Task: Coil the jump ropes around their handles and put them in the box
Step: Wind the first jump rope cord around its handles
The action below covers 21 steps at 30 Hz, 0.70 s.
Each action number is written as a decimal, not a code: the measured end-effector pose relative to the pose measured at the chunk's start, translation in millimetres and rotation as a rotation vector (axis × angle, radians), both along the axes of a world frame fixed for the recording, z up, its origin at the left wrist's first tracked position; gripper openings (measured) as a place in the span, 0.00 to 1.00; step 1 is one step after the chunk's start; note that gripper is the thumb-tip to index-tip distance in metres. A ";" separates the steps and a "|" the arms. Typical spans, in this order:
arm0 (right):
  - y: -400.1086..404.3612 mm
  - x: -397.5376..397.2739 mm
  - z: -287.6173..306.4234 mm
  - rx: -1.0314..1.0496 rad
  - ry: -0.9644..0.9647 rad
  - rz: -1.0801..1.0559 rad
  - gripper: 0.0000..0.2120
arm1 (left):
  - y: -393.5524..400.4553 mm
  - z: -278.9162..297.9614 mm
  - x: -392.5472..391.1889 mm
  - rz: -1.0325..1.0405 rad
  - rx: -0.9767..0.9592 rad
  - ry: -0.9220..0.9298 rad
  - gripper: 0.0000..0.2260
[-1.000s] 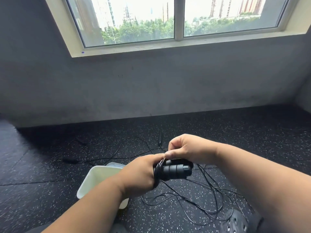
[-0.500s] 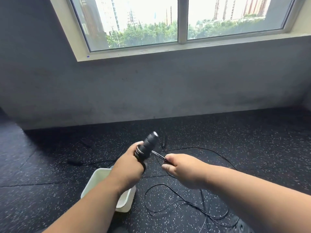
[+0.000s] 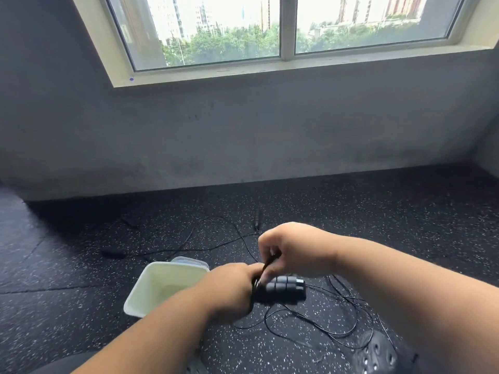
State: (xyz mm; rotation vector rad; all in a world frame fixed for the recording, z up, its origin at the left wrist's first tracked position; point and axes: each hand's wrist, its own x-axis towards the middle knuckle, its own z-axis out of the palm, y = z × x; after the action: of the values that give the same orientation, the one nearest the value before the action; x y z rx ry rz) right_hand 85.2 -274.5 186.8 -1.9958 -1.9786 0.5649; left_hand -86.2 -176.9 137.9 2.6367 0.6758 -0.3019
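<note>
Above one box [image 3: 140, 300]: left hand [image 3: 229, 290] grips handles [image 3: 283, 288]; right hand [image 3: 294, 249] pinches rope [image 3: 270, 261].

I see the pale open plastic box [image 3: 151, 287] on the speckled black rubber floor [image 3: 67, 292], left of the thin black loose rope [image 3: 318, 323]; the window [image 3: 270, 31] is behind.

A wide window [image 3: 280, 31] with a pale frame sits high in a grey wall [image 3: 243, 136], showing trees and tall buildings outside. Below lies a black floor [image 3: 378, 211] speckled with white. A dark perforated shoe [image 3: 378, 354] shows at the bottom right.
</note>
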 end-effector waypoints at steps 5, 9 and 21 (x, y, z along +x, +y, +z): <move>3.5 25.0 -21.6 -0.125 0.778 -0.152 0.11 | 16.0 12.6 -9.1 0.019 -0.456 -0.260 0.25; 5.2 26.6 -26.7 -0.182 1.183 -0.137 0.10 | 17.5 12.9 -9.4 0.043 -0.726 -0.391 0.23; 0.5 -23.6 -35.7 -0.033 -0.020 -0.130 0.09 | 40.3 9.2 -12.7 0.630 -0.578 -0.457 0.20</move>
State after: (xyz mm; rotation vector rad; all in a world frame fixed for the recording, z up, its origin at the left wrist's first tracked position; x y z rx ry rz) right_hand 61.5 -274.0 151.1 -2.1388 -1.8446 0.5527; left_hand -98.9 -136.6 147.1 1.7456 1.0179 0.2519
